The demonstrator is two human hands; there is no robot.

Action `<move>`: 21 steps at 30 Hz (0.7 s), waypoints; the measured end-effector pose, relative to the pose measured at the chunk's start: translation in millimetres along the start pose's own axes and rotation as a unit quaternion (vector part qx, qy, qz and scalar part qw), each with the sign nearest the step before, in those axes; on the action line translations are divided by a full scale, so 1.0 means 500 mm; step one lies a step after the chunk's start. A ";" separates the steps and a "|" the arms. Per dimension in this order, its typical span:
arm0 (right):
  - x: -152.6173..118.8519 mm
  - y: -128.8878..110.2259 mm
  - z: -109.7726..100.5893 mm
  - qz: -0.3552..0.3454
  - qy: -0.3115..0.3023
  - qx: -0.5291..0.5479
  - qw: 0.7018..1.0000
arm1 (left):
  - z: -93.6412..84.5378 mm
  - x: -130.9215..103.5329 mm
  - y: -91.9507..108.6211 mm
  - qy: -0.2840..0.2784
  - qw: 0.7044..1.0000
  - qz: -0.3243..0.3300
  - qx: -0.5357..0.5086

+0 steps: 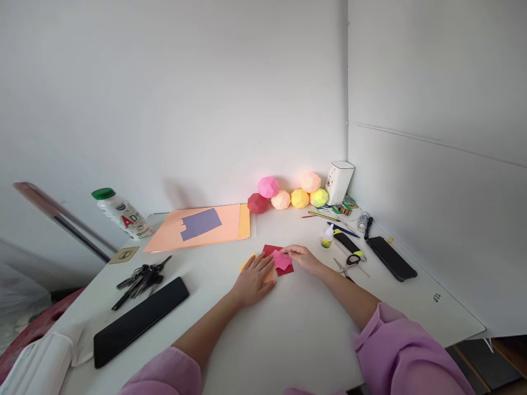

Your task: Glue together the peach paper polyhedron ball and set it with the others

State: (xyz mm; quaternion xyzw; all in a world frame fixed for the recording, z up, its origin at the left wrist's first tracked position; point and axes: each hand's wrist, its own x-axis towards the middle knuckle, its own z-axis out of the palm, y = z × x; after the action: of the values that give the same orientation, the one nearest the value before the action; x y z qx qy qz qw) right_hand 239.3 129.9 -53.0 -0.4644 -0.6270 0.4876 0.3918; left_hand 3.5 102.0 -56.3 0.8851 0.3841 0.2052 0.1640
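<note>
My left hand [252, 281] lies flat with its fingers stretched out over a sheet of peach paper [270, 276]. A bit of yellow paper [246, 262] shows beside its fingers. With fingertips pinched together, my right hand [302, 257] holds the edge of a small pink paper piece [282, 259]. Under the pink piece lies red paper [285, 271], partly covered. The fingertips of my left hand reach close to the pink piece's left side.
Faceted paper balls [281, 199] stand by the back wall. Left are peach sheets [164, 230], a bottle [123, 215], keys [142, 280] and a black case [140, 321]. Right are a glue bottle [326, 238], scissors [349, 262], a cutter [348, 242] and a black phone-like slab [391, 258].
</note>
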 end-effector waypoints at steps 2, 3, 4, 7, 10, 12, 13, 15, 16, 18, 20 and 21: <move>-0.003 0.001 0.006 -0.006 -0.008 0.009 1.000 | 0.002 -0.001 0.000 0.011 0.999 -0.017 0.027; -0.004 0.001 0.009 -0.010 -0.007 0.009 1.000 | 0.003 -0.002 0.000 0.019 0.999 -0.027 0.039; -0.005 0.002 0.012 -0.016 0.000 0.008 1.000 | 0.005 -0.003 0.000 0.029 0.998 -0.037 0.050; -0.009 0.006 0.020 -0.044 0.045 -0.008 0.998 | 0.011 -0.006 0.001 0.059 0.993 -0.064 0.074; -0.010 0.010 0.026 -0.067 0.078 -0.036 0.994 | 0.015 -0.008 -0.001 0.085 0.989 -0.088 0.085; -0.009 0.010 0.028 -0.075 0.080 -0.058 0.992 | 0.015 -0.010 -0.003 0.100 0.987 -0.099 0.083; -0.008 0.009 0.029 -0.078 0.078 -0.069 0.991 | 0.015 -0.011 -0.004 0.108 0.986 -0.102 0.081; -0.007 0.002 0.029 -0.082 0.069 -0.093 0.990 | 0.013 -0.011 -0.006 0.123 0.984 -0.104 0.072; -0.008 -0.004 0.029 -0.084 0.063 -0.105 0.989 | 0.011 -0.012 -0.006 0.129 0.984 -0.102 0.067; -0.013 -0.020 0.027 -0.088 0.050 -0.131 0.986 | 0.008 -0.011 -0.006 0.141 0.984 -0.092 0.054; -0.026 -0.040 0.020 -0.094 0.033 -0.160 0.982 | 0.005 -0.011 -0.005 0.149 0.985 -0.075 0.037; -0.035 -0.052 0.012 -0.098 0.026 -0.174 0.979 | 0.003 -0.011 -0.005 0.154 0.985 -0.067 0.028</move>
State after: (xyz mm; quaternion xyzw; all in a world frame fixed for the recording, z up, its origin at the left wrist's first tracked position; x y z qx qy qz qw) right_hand 233.1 109.1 -29.8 -0.4743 -0.7345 0.3181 0.3666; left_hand -0.4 99.2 -60.1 0.8195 0.4685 0.3171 0.0917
